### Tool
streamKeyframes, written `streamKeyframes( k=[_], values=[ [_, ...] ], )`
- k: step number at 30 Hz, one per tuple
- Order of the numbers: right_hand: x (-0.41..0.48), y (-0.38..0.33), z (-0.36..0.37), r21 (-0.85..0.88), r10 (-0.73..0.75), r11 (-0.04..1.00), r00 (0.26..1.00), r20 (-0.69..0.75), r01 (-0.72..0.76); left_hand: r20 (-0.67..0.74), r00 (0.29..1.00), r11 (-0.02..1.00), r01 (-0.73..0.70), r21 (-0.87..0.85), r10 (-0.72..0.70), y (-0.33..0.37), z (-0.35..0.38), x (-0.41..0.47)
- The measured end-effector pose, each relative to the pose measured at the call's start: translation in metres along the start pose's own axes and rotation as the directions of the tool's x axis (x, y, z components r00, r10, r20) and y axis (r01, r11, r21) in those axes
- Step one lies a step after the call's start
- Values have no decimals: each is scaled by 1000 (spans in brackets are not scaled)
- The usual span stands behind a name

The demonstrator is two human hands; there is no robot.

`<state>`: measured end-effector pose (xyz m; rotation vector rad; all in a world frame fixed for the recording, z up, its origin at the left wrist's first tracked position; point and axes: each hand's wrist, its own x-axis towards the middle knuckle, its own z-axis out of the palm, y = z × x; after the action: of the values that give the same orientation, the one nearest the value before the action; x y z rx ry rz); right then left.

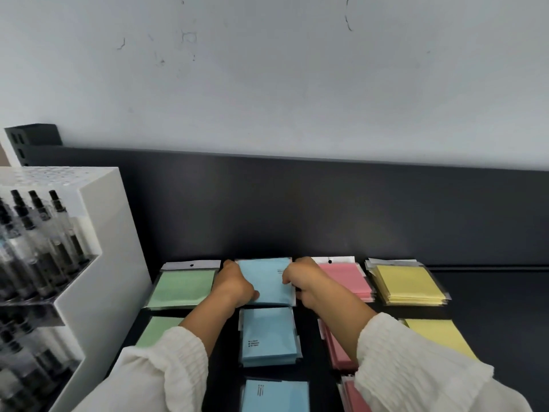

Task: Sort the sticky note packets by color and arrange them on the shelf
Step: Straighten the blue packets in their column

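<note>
Packets of sticky notes lie in color rows on a dark shelf (pixel 490 295), and two hands hold the back blue stack (pixel 266 281).

Each packet is a flat square of soft-colored paper in a shiny clear wrap, some with a white tab and a small hole on top. The left hand (pixel 233 285) grips the blue stack's left edge, fingers curled on it. The right hand (pixel 300 282) grips its right edge, thumb on top, fingers bent over the side. Left of that stack are the green packets (pixel 182 288). Right of it come the pink packets (pixel 346 281), then the yellow packets (pixel 408 285). More blue packets (pixel 269 337) lie nearer than it. Far left of it stands a white box (pixel 116 263) of black-capped pens (pixel 38 242). The sleeves (pixel 413 364) are white and ribbed.
</note>
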<state>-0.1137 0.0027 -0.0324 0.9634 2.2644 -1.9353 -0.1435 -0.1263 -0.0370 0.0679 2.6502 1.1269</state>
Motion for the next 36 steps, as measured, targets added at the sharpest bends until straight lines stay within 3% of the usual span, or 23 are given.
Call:
streamKeyframes(
  k=[4, 10, 13, 17, 22, 29, 33, 36],
  values=[
    [-4, -4, 2, -40, -88, 996, 995, -55, 86, -49, 998, 995, -34, 95, 39, 2, -5, -6],
    [-11, -8, -9, -190, -243, 955, 968, -60, 228, -124, 977, 982, -182, -52, 174, 2, -14, -7],
    [-14, -14, -14, -365, -331, 881, 943, -22, 301, -127, 974, 978, -197, -68, 187, 0, -16, -6],
    [-15, -10, -16, -648, -324, 709, 945, 52, 279, -24, 989, 986, -148, -82, 146, -11, -12, -8],
    [-14, -10, -18, -686, -367, 638, 921, 129, 350, -14, 986, 981, -166, -103, 165, -10, -12, -7],
    [-22, 7, -16, -888, -444, 282, 870, 215, 363, -2, 978, 978, -211, -5, 211, -11, -11, -8],
    [-28, 7, -14, -958, -584, 9, 779, 227, 287, -11, 973, 971, -231, 68, 232, -11, -9, -9],
    [-28, 8, -8, -960, -514, -39, 818, 258, 278, -20, 976, 973, -215, 82, 217, -10, -6, -9]
  ],
)
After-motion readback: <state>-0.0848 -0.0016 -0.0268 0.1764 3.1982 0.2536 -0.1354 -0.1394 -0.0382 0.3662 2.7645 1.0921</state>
